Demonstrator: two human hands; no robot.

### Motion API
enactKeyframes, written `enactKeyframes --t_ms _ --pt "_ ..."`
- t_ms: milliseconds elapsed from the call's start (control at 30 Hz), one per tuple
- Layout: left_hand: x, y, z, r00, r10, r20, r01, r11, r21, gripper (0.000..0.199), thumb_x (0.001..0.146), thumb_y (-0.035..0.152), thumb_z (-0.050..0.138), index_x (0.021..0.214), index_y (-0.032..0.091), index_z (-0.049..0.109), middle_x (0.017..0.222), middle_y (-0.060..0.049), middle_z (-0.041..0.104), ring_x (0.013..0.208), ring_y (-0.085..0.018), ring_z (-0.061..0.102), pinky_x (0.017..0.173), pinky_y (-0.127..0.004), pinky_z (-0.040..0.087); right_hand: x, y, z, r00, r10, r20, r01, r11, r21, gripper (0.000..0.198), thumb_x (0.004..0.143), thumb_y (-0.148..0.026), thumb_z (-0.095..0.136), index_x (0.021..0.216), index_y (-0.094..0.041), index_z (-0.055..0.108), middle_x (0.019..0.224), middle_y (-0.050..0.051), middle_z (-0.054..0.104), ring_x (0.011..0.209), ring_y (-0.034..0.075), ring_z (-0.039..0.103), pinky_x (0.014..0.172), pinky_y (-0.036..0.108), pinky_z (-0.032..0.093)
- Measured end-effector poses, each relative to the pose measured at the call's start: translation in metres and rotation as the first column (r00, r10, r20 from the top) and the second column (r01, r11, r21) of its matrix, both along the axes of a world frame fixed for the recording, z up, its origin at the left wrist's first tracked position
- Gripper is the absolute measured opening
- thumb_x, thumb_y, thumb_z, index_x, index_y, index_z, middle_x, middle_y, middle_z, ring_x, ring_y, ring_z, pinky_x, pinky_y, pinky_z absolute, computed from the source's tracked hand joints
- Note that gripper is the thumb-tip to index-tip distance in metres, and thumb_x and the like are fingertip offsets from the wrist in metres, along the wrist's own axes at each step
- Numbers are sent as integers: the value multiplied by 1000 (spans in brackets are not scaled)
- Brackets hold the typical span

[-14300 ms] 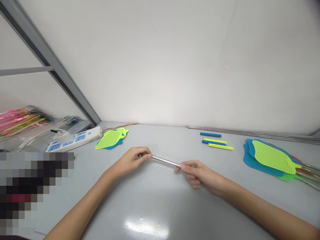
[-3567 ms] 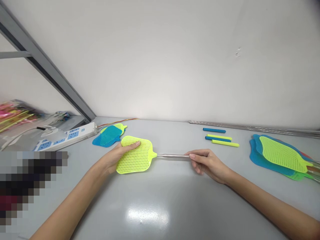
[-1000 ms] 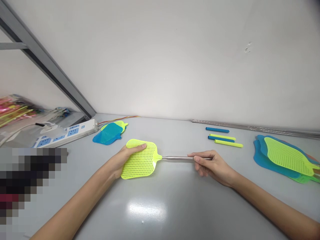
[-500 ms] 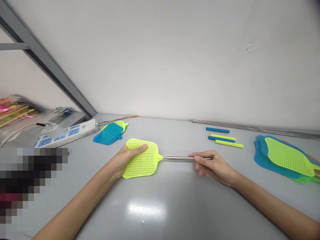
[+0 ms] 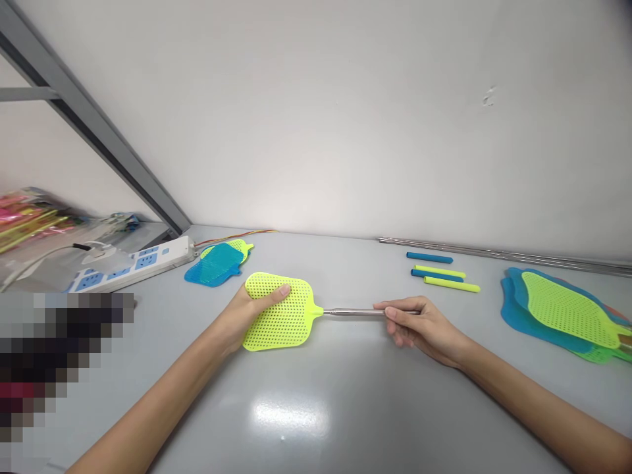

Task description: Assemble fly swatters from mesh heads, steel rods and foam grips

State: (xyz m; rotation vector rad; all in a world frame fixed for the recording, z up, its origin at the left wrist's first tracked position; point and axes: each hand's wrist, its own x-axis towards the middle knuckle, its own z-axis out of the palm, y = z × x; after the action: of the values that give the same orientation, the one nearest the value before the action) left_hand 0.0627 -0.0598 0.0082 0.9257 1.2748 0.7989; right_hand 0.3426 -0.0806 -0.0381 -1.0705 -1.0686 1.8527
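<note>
My left hand [image 5: 247, 313] grips a yellow fly swatter head [image 5: 291, 322], thumb on top of the perforated sheet and fingers hidden beneath it. From the head's narrow neck a metal rod [image 5: 353, 312] runs to the right. My right hand [image 5: 412, 322] pinches that rod between thumb and fingers near its far end. Behind my right hand lie blue and yellow handle tubes [image 5: 451, 284]. Beyond my left hand, blue and yellow swatter heads [image 5: 214, 264] overlap on the table.
Long thin metal rods [image 5: 494, 253] lie along the wall. At the right edge sits a pile of blue, yellow and green swatter heads [image 5: 567, 309]. A white power strip [image 5: 138, 263] with cables is at the left, near plastic-wrapped items [image 5: 34, 217]. A grey metal frame [image 5: 108, 131] rises behind.
Almost nothing differs. The swatter head and both hands keep the same grips, with only a tiny shift.
</note>
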Motion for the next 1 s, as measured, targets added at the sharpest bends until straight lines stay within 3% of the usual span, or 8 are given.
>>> enactKeyframes --t_ms 533,800,1000 --pt "5 -5 5 988 73 -138 -46 982 185 28 61 36 69 78 14 62 79 -6 69 69 -21 64 56 -26 53 1 2 1 1000 2 -16 -2 1000 -19 30 71 -29 63 98 -16 63 60 1 55 47 7 48 42 22 29" --pt "6 -3 11 994 81 -79 -70 989 128 26 60 34 70 75 15 61 76 -6 68 64 -19 64 56 -26 53 2 4 3 995 66 -74 -68 997 -23 27 73 -29 60 96 -14 62 60 1 55 48 8 49 41 21 31" --pt "-5 0 11 1000 -13 -10 14 997 80 24 68 33 65 84 16 60 84 -6 67 74 -20 63 61 -26 52 6 9 6 989 139 -51 -142 989 -40 29 75 -30 58 99 -14 61 67 3 58 53 9 52 44 20 35"
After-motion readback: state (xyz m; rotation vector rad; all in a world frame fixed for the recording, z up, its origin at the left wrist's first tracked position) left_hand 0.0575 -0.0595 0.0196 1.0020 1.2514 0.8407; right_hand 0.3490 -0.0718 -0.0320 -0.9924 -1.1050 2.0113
